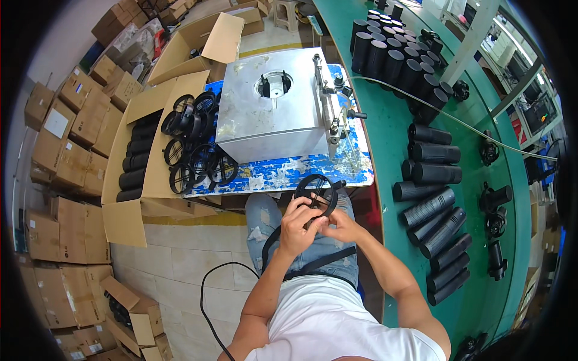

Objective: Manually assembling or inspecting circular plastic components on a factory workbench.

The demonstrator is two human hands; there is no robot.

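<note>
Black ring [333, 197] in midair, held left of a long green bench [385, 108]. Ahead of it, a smaller, scuffed blue bench [271, 174] carried a silver metal box [259, 114] and, left of that, a heap of similar rings [200, 127]. The left hand [298, 226] and right hand [341, 227] together grasped the ring by its near rim.

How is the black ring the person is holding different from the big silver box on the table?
Shape and colour: the black ring is a thin round frame, but the silver box is chunky, with flat sides.
Size: the black ring is much smaller than the silver box.
Place: the left hand holds the black ring, while the silver box sits on the table.
Both have a round opening.
</note>
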